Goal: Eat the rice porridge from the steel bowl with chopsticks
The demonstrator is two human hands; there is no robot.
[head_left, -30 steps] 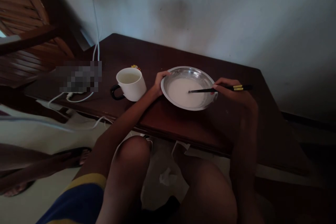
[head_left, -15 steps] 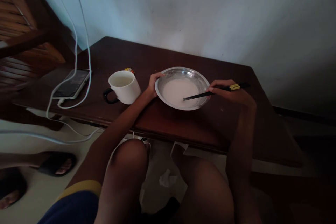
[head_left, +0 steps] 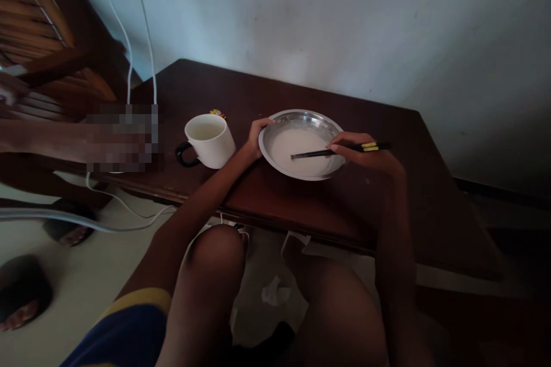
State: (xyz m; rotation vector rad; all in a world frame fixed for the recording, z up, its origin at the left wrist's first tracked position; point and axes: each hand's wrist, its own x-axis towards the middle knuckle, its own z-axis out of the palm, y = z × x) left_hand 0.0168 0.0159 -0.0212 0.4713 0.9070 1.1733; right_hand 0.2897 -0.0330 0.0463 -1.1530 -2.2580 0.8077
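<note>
A shiny metal bowl (head_left: 316, 117) rests on the dark wooden table, with a pale, creamy liquid (head_left: 297, 146) inside. My left hand (head_left: 258, 136) grips its left rim, thumb over the edge. Black chopsticks (head_left: 310, 154) with gold bands are held in my right hand (head_left: 359, 152) over the bowl's right side. Their tips touch or dip into the liquid. Left of the bowl stands a white mug (head_left: 214, 146) with a black handle, holding some light liquid. A small yellow and red figure (head_left: 218, 114) lies behind the mug.
At the left, another person's arm (head_left: 51, 140) reaches over the table (head_left: 241, 195); a blurred patch hides the hand and whatever lies beneath. White cables (head_left: 144, 28) hang there. A wooden chair (head_left: 38, 23) stands far left. Crumpled paper (head_left: 275, 292) lies on the floor.
The chopstick tips and my right hand have moved left across the bowl. Another person's arm has come in from the left, over where the phone lay. That person's feet have shifted.
</note>
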